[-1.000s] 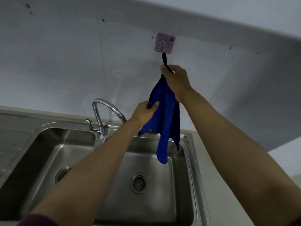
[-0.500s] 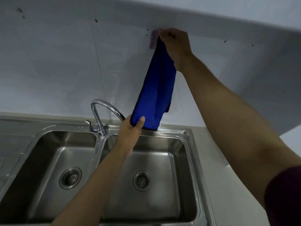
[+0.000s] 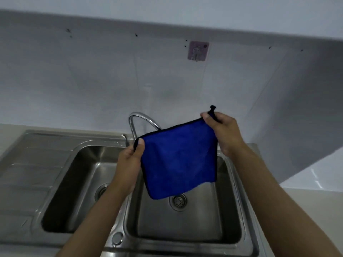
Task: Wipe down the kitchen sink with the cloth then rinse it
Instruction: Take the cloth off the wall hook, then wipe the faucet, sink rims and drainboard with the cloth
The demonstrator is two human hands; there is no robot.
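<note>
The blue cloth [image 3: 178,160] is held spread above the right basin of the sink [image 3: 246,216]. Its upper left corner is pinched by the left hand [image 3: 130,164]. Its upper right corner, by the black loop, is gripped by the right hand [image 3: 222,132].

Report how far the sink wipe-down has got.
Done: the blue cloth is off the wall hook. In hand: left hand and right hand hold its top corners, spread above the right basin. Left: wiping both basins and rinsing; the faucet shows no water.
</note>
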